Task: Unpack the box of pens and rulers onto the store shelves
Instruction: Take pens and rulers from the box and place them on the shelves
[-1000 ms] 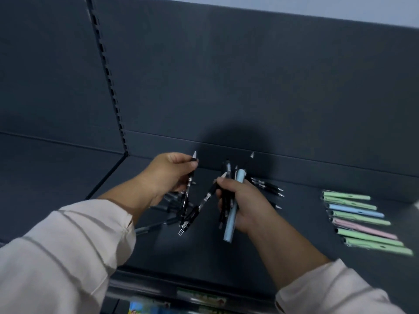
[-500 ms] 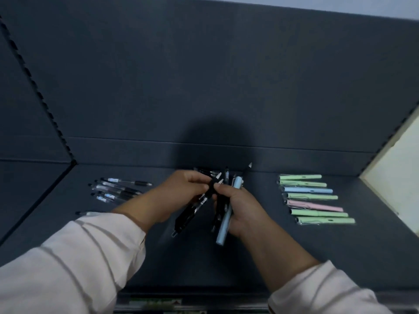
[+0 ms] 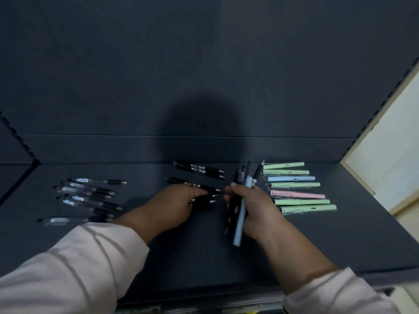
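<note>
Left hand [image 3: 172, 207]: low on the dark shelf [image 3: 340, 241], back of the hand up, fingers curled down over three black pens [image 3: 209, 196]. The pens lie side by side, silver tips poking out past the fingertips toward the right hand. Whether the palm touches the shelf: cannot tell.

Right hand [image 3: 254, 209]: just beside the left, fist closed around a bundle of pens [image 3: 235, 207] held roughly upright. The bundle holds several black pens plus one light blue pen [image 3: 240, 216], whose lower end sticks out below the fist. The upper ends fan out above the thumb.

Already lying on the shelf:
- Beyond the left hand, near the back wall: a pair of black pens [image 3: 199, 169], parallel, tips toward the right.
- Left of the left hand, well apart: a loose group of clear pens [image 3: 88, 196] with dark grips, roughly parallel, some overlapping.
- Just right of the right hand: a neat column of pastel pens [image 3: 297, 186], seven in all, five green, one blue, one pink, each lying crosswise.

Pale long sleeves [image 3: 68, 268] cover both forearms.
</note>
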